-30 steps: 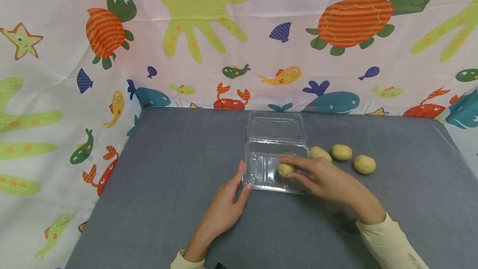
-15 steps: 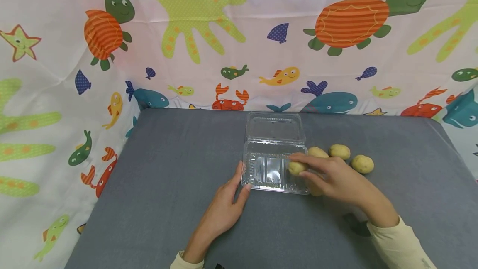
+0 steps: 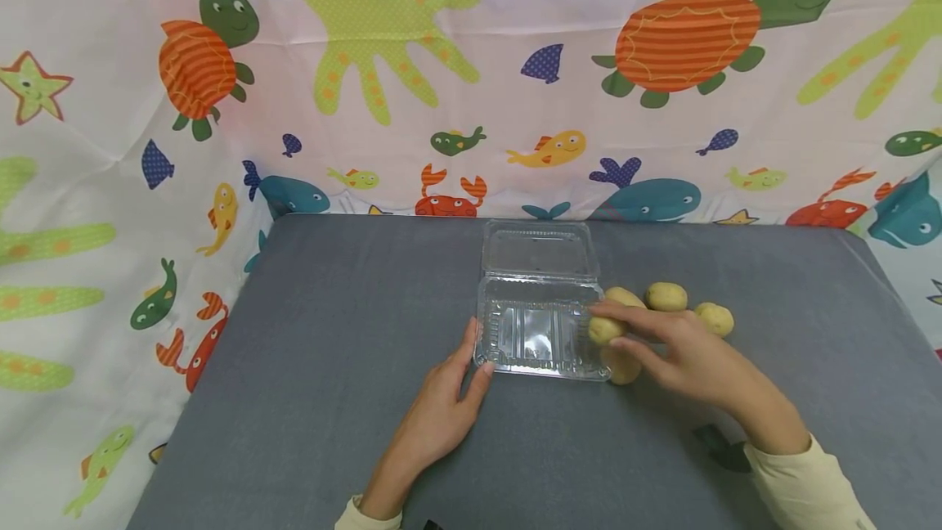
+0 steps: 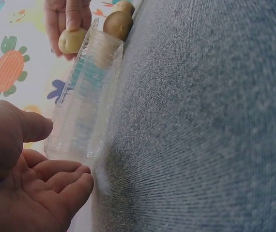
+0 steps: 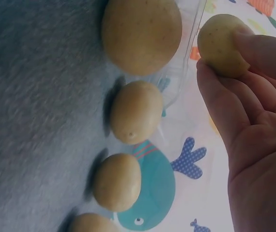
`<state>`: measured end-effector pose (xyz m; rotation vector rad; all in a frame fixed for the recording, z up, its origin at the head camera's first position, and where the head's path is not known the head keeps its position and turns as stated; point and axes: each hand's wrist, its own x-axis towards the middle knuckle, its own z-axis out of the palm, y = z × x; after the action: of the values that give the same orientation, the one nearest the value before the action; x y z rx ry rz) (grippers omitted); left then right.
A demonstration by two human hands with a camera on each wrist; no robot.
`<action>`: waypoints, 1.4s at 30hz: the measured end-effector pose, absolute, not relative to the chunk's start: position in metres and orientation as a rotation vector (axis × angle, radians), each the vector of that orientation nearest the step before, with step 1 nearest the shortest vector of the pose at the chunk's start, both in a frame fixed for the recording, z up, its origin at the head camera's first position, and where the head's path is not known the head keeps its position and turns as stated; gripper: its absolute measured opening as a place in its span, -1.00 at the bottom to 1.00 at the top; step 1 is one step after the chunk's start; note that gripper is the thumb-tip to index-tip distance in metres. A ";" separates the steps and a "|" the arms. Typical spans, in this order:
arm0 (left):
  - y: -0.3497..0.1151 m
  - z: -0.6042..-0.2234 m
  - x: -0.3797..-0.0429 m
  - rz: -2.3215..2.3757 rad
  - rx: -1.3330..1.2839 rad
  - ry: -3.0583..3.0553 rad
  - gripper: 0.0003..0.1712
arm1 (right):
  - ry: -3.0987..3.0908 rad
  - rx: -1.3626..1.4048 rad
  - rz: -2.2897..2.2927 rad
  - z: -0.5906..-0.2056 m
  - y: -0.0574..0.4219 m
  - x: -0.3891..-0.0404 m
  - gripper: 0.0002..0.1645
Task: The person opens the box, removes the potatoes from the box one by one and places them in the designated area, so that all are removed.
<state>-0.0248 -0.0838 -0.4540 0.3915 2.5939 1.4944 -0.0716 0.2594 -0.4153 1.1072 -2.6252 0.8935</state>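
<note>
A clear plastic hinged container [image 3: 515,342] lies with its lid [image 3: 540,252] folded back toward the wall. At the front left corner, my left hand [image 3: 441,407] touches the container with thumb and index finger spread apart around that corner; its other fingers are loosely bent in the left wrist view. My right hand [image 3: 684,350] pinches a small potato [image 3: 605,330] between thumb and fingers, raised at the container's right edge. In the right wrist view this potato [image 5: 220,46] shows clear of the table, beside the container wall.
Several other potatoes lie right of the container: one potato [image 3: 621,368] by its front right corner, another [image 3: 629,296] close behind the right hand, and two potatoes [image 3: 666,297] farther right. A cloth printed with sea animals [image 3: 353,162] hangs behind the grey table [image 3: 331,350].
My right hand has moved right with the potato, from over the container to its right edge. The potato near the front right corner has come into sight. My left hand has stayed put.
</note>
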 end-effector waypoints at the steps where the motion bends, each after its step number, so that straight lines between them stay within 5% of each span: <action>1: -0.084 -0.454 -0.025 1.493 0.395 2.595 -0.20 | -2.630 1.098 0.898 -0.415 0.261 -0.071 -0.26; 42: -0.085 -0.454 -0.026 1.529 0.465 2.574 -0.14 | -2.792 0.832 0.765 -0.435 0.320 -0.043 -0.36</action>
<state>-0.0263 -0.0846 -0.4542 0.4648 2.5743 1.5289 -0.0428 0.3195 -0.4351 0.8318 -2.7918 0.7647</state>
